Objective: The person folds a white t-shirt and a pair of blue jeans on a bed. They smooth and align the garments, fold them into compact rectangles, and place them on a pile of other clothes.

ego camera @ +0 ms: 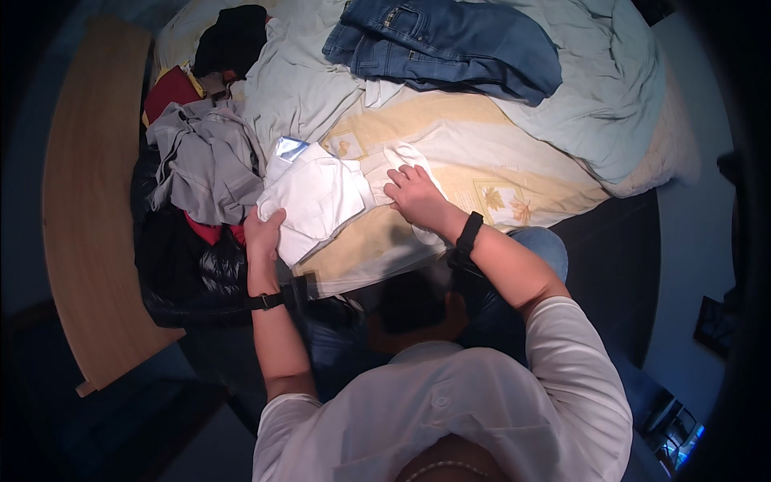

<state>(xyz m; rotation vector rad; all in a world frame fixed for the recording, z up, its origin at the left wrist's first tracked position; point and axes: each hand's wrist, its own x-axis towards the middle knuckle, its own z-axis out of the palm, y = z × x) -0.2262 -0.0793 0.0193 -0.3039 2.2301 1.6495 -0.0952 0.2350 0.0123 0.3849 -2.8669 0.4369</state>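
Observation:
A white garment (322, 202), folded into a flat bundle, lies near the front edge of the bed. My left hand (263, 232) grips its left corner, the thumb on top and the fingers underneath. My right hand (415, 193) rests with bent fingers on a loose strip of white cloth (406, 153) to the right of the bundle. Whether its fingers pinch that cloth is hidden, and I cannot tell if the strip is joined to the bundle. A shiny blue and silver item (291, 149) shows at the bundle's far edge.
Folded blue jeans (446, 51) lie on a pale green sheet (602, 90) at the back. To the left are a grey garment (208, 159), a black garment (232, 42) and a dark red cloth (174, 93). A wooden board (90, 211) borders the bed's left side.

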